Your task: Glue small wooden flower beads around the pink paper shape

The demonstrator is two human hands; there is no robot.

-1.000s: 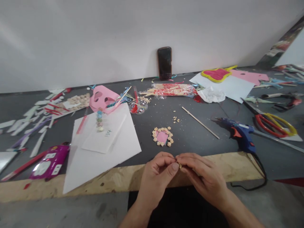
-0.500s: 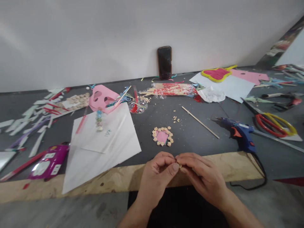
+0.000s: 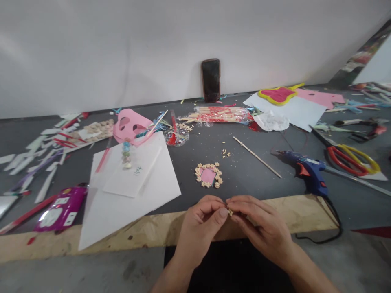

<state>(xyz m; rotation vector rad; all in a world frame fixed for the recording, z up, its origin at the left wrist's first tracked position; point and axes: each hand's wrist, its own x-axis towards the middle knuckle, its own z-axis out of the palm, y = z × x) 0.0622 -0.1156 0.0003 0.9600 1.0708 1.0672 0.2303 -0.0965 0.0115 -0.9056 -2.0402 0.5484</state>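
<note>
Between the fingertips of my left hand [image 3: 204,221] and my right hand [image 3: 262,219] is a small cluster of pale wooden pieces [image 3: 230,212], pinched near the table's front edge. Both hands are closed on it, and the fingers partly hide it. Just beyond them lies a ring of similar pale flower-like clusters [image 3: 218,173] around a pink paper centre [image 3: 207,175]. A few loose pale bits [image 3: 226,153] are scattered behind the ring. To their right rests a thin wooden stick [image 3: 257,157].
A blue glue gun [image 3: 314,173] with a black cord lies at right, beside red-and-yellow-handled scissors [image 3: 348,158]. White sheets [image 3: 159,175] and a purple packet [image 3: 62,207] are at left. Bagged sticks [image 3: 218,114] lie behind, before a phone [image 3: 211,80] leaning on the wall.
A little more of the pale cluster shows between my fingertips. My hands have otherwise hardly moved, and the view has shifted slightly.
</note>
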